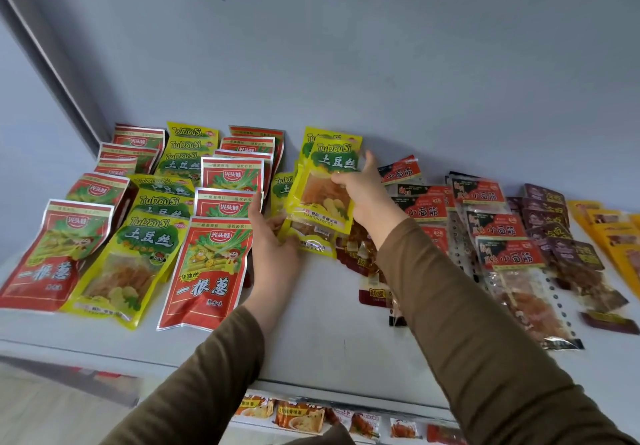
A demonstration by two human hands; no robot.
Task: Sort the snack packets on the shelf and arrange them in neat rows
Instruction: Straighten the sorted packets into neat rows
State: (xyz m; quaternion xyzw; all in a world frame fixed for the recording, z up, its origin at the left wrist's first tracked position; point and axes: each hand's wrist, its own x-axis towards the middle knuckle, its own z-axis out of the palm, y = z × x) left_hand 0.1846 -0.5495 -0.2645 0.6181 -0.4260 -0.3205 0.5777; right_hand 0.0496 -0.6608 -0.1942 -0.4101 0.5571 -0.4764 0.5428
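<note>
Head view, right hand (360, 198) pinching yellow packet (323, 184), upright, seemingly tilted right

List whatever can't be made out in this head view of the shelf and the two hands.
- Dark red packets: largely hidden by the right hand and its brown sleeve.
- Lower yellow TuDouSi packets: overlapped by the raised yellow TuDouSi packet; count unclear.
- Orange-yellow packets: cut off by the right edge.
- Small packets on the lower shelf: blurred, partly behind the arms.
- Left hand: fingertips hidden among packets.
</note>
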